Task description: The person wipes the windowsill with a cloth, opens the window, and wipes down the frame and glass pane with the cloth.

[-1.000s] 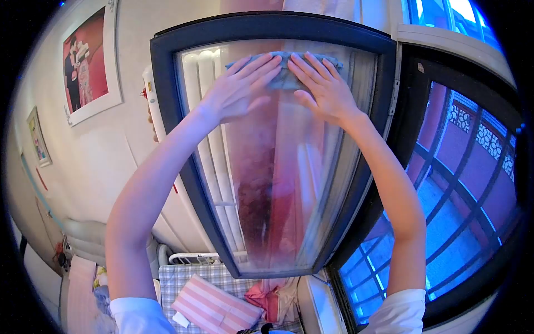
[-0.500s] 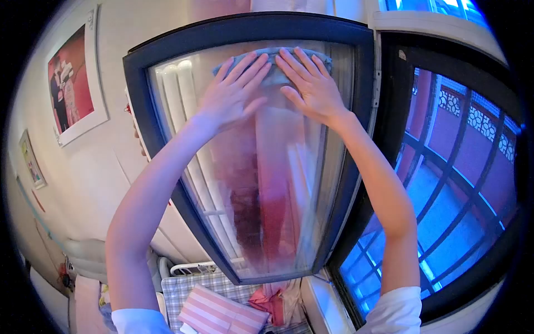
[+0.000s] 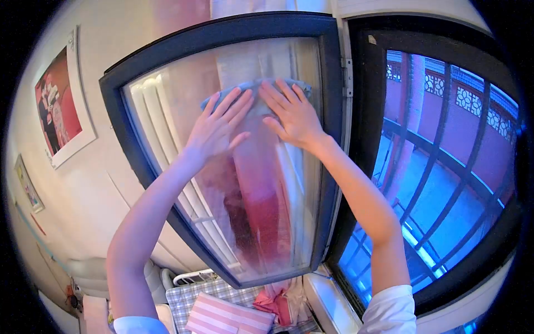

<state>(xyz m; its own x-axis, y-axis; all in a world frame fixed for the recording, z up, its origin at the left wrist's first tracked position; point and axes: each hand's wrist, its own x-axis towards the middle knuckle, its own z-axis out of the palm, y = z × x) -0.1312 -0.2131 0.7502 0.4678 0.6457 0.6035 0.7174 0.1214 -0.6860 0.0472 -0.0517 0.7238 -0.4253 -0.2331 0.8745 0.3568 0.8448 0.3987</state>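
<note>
A dark-framed window sash (image 3: pixel 222 38) stands swung open in front of me, its glass pane (image 3: pixel 272 183) hazy with reflections. Across the upper part of the glass lies a light blue cloth (image 3: pixel 257 104), spread wide. My left hand (image 3: pixel 218 127) is flat on the cloth's left half, fingers stretched out and thumb apart. On the right half, my right hand (image 3: pixel 295 118) presses the same way, its fingers extended. Neither hand wraps round the cloth. Both arms reach up and forward, and part of the cloth is hidden under the palms and fingers.
To the right, the dark window frame (image 3: pixel 361 111) holds metal bars (image 3: pixel 434 150) with an outdoor area beyond. Below are a checked bedspread (image 3: pixel 186 300), a pink striped pillow (image 3: pixel 228 316) and a crumpled pink cloth (image 3: pixel 272 301). A framed picture (image 3: pixel 61 106) hangs on the left wall.
Both hands and the blue cloth have slid down the glass, away from the top of the sash. The whole view has shifted slightly, with the sash now further left.
</note>
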